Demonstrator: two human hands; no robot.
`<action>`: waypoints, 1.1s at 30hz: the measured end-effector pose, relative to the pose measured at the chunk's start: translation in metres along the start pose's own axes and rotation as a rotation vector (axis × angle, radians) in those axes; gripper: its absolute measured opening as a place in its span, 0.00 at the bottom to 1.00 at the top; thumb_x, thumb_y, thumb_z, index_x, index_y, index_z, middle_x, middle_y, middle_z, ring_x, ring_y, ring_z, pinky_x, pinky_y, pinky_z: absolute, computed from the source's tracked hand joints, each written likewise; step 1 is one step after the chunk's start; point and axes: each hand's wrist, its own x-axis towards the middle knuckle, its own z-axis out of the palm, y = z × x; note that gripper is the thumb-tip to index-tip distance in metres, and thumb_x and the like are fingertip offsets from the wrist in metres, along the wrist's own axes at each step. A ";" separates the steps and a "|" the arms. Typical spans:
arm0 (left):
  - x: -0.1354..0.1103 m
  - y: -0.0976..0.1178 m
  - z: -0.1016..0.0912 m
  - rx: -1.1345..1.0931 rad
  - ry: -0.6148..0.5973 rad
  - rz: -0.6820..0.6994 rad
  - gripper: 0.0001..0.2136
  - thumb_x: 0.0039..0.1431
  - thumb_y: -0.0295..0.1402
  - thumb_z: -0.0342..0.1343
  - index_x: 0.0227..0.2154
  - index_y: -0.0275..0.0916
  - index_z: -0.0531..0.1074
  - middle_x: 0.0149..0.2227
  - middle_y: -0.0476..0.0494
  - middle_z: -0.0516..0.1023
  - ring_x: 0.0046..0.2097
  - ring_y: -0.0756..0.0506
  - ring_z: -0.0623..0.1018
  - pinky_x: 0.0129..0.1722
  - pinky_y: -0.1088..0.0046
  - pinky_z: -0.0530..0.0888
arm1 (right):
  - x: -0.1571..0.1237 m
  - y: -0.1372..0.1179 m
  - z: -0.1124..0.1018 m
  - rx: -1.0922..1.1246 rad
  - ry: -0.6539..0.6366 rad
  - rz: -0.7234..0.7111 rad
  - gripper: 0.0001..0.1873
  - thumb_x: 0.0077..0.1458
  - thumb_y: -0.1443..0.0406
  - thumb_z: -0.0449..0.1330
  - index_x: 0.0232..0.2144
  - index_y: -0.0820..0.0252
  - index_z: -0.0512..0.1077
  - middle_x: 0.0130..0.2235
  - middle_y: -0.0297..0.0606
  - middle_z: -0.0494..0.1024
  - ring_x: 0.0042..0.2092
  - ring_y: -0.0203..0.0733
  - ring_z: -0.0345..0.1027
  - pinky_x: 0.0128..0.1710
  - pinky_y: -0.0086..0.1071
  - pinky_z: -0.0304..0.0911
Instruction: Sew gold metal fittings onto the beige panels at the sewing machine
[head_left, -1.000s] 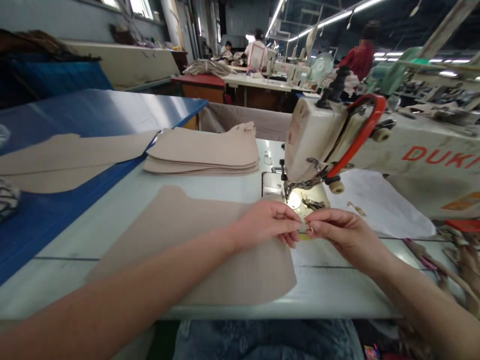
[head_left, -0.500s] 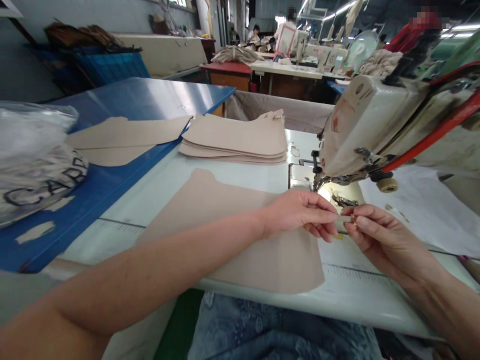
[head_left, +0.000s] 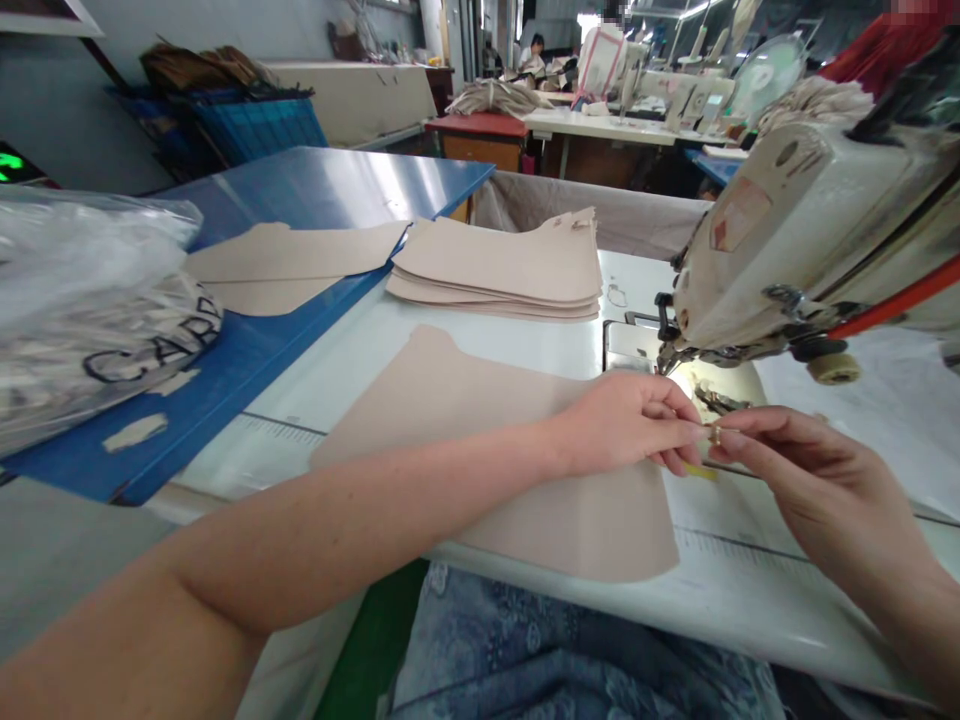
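My left hand (head_left: 630, 425) is closed in a pinch, its fingertips at one end of a short pale strip that is mostly hidden. From the right, my right hand (head_left: 832, 480) pinches a small gold-coloured metal fitting (head_left: 715, 436) at the strip's other end. The fingertips of both hands nearly meet, just in front of the needle area of the sewing machine (head_left: 780, 230). Under my left hand and forearm lies a flat beige panel (head_left: 420, 400) on the pale machine table (head_left: 277, 430).
Behind the panel sits a stack of beige pieces (head_left: 495, 260). To the left, a blue table (head_left: 300, 185) carries more cut pieces (head_left: 277, 265) and a filled clear plastic bag (head_left: 97, 320). White sheeting (head_left: 862, 410) lies right of the machine. A person (head_left: 531, 55) sits far back.
The view has shifted, so the scene sits further right. My fingertips have come closer together, and less of the strip shows between them. The panel and stack stay in place.
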 end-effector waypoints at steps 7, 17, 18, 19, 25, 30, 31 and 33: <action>0.000 0.005 -0.001 0.008 0.042 -0.029 0.07 0.56 0.23 0.53 0.24 0.35 0.66 0.18 0.53 0.73 0.22 0.53 0.75 0.27 0.76 0.73 | 0.015 0.002 0.001 0.227 -0.196 0.181 0.10 0.42 0.61 0.69 0.27 0.59 0.75 0.26 0.34 0.76 0.27 0.33 0.69 0.28 0.24 0.66; 0.006 0.003 -0.007 -0.063 0.058 -0.107 0.04 0.51 0.21 0.56 0.28 0.36 0.69 0.21 0.53 0.74 0.24 0.54 0.75 0.28 0.77 0.71 | 0.019 0.007 0.009 0.503 -0.193 0.244 0.08 0.41 0.64 0.69 0.27 0.58 0.74 0.23 0.31 0.76 0.25 0.30 0.69 0.28 0.22 0.66; 0.006 0.004 -0.007 -0.045 0.055 -0.115 0.03 0.50 0.22 0.56 0.27 0.35 0.70 0.21 0.52 0.74 0.24 0.54 0.74 0.29 0.78 0.71 | 0.018 0.007 0.009 0.505 -0.201 0.238 0.08 0.42 0.65 0.69 0.27 0.58 0.74 0.23 0.31 0.75 0.25 0.30 0.69 0.28 0.22 0.65; 0.005 0.005 -0.007 -0.030 0.051 -0.129 0.02 0.50 0.23 0.57 0.26 0.35 0.70 0.21 0.52 0.74 0.25 0.54 0.74 0.29 0.78 0.71 | 0.017 0.008 0.010 0.505 -0.208 0.230 0.08 0.42 0.64 0.68 0.27 0.58 0.74 0.23 0.31 0.75 0.25 0.30 0.68 0.28 0.22 0.65; 0.005 0.010 -0.006 0.063 0.083 -0.160 0.03 0.43 0.23 0.54 0.21 0.36 0.68 0.20 0.53 0.72 0.25 0.54 0.73 0.29 0.79 0.69 | 0.016 0.010 0.012 0.448 -0.267 0.162 0.06 0.46 0.64 0.66 0.26 0.60 0.73 0.25 0.32 0.75 0.27 0.32 0.68 0.31 0.25 0.65; 0.003 0.005 -0.009 0.335 0.153 -0.055 0.03 0.40 0.28 0.54 0.19 0.38 0.64 0.18 0.56 0.66 0.23 0.53 0.66 0.24 0.78 0.63 | 0.010 0.009 0.018 0.263 -0.233 -0.003 0.07 0.51 0.63 0.62 0.33 0.59 0.70 0.29 0.32 0.73 0.31 0.33 0.66 0.32 0.26 0.63; 0.002 0.003 -0.010 0.396 0.165 -0.028 0.03 0.40 0.28 0.53 0.19 0.38 0.64 0.19 0.56 0.64 0.23 0.53 0.65 0.24 0.78 0.61 | 0.009 0.009 0.020 0.232 -0.224 -0.029 0.09 0.51 0.63 0.62 0.35 0.59 0.69 0.29 0.32 0.72 0.31 0.33 0.66 0.32 0.26 0.63; 0.002 0.001 -0.012 0.488 0.194 0.013 0.02 0.41 0.29 0.52 0.19 0.38 0.63 0.19 0.56 0.63 0.24 0.52 0.63 0.24 0.77 0.60 | 0.009 0.009 0.022 0.190 -0.211 -0.078 0.12 0.49 0.63 0.64 0.36 0.58 0.67 0.30 0.32 0.70 0.32 0.34 0.65 0.33 0.27 0.63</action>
